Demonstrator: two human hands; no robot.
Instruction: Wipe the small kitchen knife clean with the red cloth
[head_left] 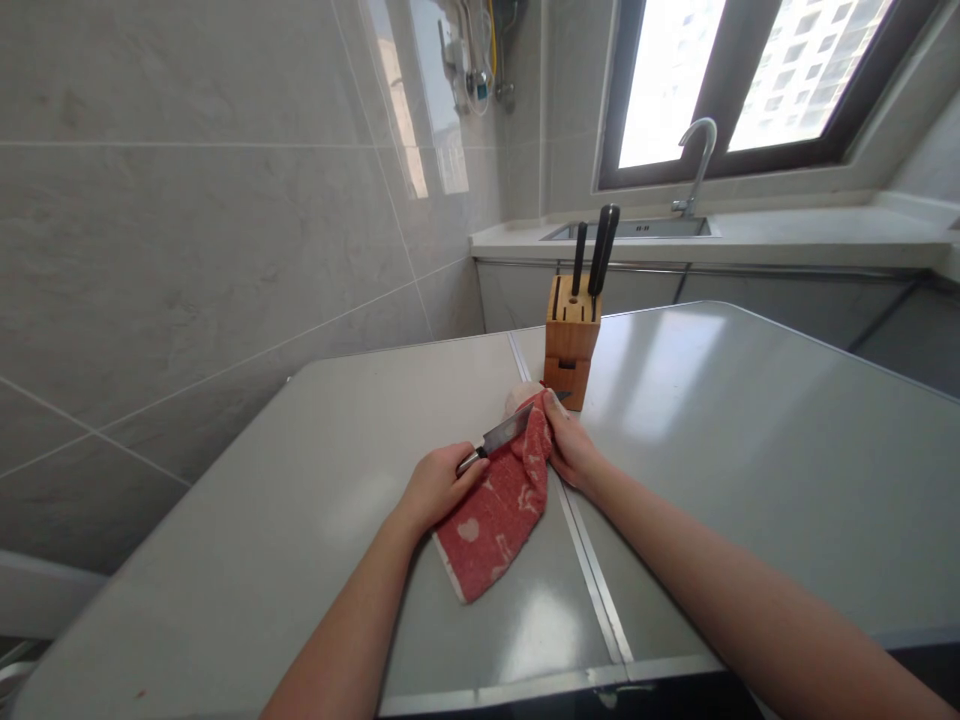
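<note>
My left hand (442,486) is closed round the dark handle of a kitchen knife (507,429), whose blade points away to the upper right. A red towel with pale heart patterns (491,530) is folded over the blade near its tip. My right hand (571,440) pinches that cloth around the blade, thumb uppermost. The towel's lower corner hangs down towards me onto the table. Just behind my right hand stands a wooden knife block (571,340) with black-handled knives (604,250) upright in its slots.
The pale table (360,520) has a metal seam (592,570) running through its middle. A tiled wall (210,220) borders it at left. Beyond are a white counter (795,228), a sink (637,230), a curved tap (701,160) and a window.
</note>
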